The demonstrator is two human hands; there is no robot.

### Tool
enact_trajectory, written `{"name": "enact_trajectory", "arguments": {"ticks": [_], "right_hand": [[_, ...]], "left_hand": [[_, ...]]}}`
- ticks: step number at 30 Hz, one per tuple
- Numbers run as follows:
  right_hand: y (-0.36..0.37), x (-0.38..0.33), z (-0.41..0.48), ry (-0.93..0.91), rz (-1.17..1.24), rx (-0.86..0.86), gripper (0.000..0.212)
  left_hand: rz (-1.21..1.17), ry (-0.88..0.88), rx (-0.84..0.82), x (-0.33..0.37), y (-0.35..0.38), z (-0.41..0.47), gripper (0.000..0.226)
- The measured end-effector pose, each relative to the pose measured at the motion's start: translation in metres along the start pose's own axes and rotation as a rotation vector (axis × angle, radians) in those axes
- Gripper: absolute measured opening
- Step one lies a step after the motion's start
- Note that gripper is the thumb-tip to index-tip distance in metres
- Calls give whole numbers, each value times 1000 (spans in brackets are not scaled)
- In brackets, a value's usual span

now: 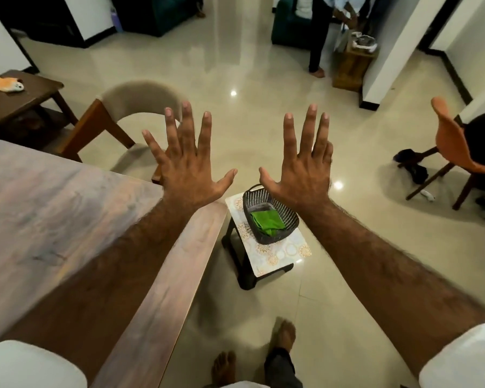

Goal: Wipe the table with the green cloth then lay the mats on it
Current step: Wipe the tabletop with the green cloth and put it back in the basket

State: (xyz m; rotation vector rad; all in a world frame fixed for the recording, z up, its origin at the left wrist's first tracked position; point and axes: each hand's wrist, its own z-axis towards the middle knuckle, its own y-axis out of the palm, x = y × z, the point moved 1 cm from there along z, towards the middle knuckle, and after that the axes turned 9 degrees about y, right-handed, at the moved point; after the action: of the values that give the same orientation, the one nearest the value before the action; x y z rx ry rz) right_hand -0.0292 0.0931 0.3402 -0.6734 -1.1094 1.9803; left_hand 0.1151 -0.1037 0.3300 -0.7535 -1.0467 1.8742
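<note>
Head view shows both hands held out in front of the person, backs up, every one of the fingers (186, 119) spread wide apart and gripping nothing. The left hand (189, 166) hangs in the air past the far corner of the wooden worktop (48, 214), with its forearm crossing above that surface; the right hand (303, 169) hangs over open floor, thumb pointing inward toward the other thumb. Neither hand touches anything.

Below and between the two wrists sits the green cloth (266, 219), folded, lying inside a dark perforated basket (287, 215). The basket rests on a small stool (280, 252) with a pale patterned top, just beside the worktop's end and lower than it. That patterned top may well be the stack of mats, but I cannot tell from this angle. The worktop itself carries nothing in the part that shows.

Further out, a cushioned wooden chair (129, 107) stands at the worktop's far side, an orange chair (454, 141) off to the right, and the person's bare feet (284, 336) are on the glossy tiled floor (263, 65).

As I judge it, the task has not begun: the wiping step comes first and the cloth is not yet picked up. The next move calls for one hand, most likely the right since it is nearest above the basket, to drop down, close on the folded cloth and lift it clear of the basket's rim before carrying it left onto the worktop.
</note>
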Motion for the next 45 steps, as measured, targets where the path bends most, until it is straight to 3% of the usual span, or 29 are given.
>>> {"name": "enact_trajectory", "arguments": {"ticks": [7, 11, 15, 20, 24, 30, 33, 37, 40, 45], "right_hand": [[73, 20, 75, -123, 75, -65, 122], [128, 38, 116, -189, 128, -200, 120], [193, 61, 127, -237, 133, -432, 119], [267, 87, 112, -321, 89, -729, 112], [325, 103, 90, -254, 91, -943, 109], [430, 106, 54, -303, -73, -1203, 89], [482, 101, 32, -319, -151, -1271, 84], [537, 97, 5, -345, -256, -1327, 94], [561, 99, -8, -363, -277, -1296, 94], [561, 107, 4, -365, -181, -1151, 57]], "left_hand": [[48, -107, -20, 13, 49, 47, 122], [-42, -169, -51, 34, 92, 75, 114], [-182, -208, -238, 61, 148, 90, 95], [-220, -240, -445, 92, 205, 83, 92], [-322, -226, -668, 119, 245, 68, 91], [-440, -233, -806, 154, 331, 39, 90], [-478, -242, -823, 165, 368, 25, 89], [-522, -267, -796, 173, 394, 5, 87], [-540, -291, -796, 171, 405, -7, 88], [-554, -338, -802, 165, 406, -11, 88]]}}
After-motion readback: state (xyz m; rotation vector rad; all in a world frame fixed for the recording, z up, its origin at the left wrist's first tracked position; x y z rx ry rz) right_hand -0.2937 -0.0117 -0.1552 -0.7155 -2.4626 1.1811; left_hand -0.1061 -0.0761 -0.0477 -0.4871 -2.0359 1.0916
